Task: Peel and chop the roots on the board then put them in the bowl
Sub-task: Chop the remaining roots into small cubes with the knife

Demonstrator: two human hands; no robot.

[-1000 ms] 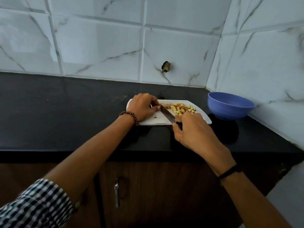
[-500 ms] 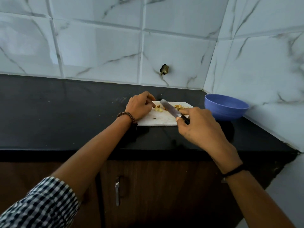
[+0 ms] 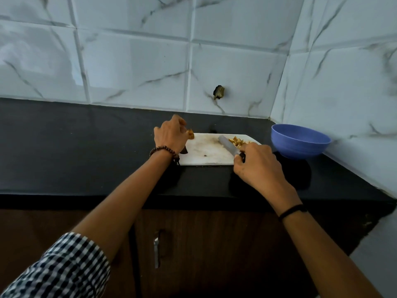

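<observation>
Chopped roots lie in a small yellow heap at the far right corner of the board. One further root piece, brownish yellow, is at the board's far left corner, in the left hand.

Marble-patterned wall tiles close the scene behind and to the right. The black counter runs beneath them, over a dark wooden cabinet with a metal handle.

The white board lies flat on the counter, near the front edge. The blue bowl stands upright on the counter to the right of the board, close to it but apart; its inside cannot be seen.

The left hand has its grip curled round the root piece. Whether the piece touches the board cannot be told. The right hand has its grip closed round the handle of the knife. The blade points away and to the left, low over the board, just beside the heap.

A checked sleeve and a beaded bracelet are on the left arm, and a black band is on the right wrist. A small dark fitting protrudes from the back wall.
</observation>
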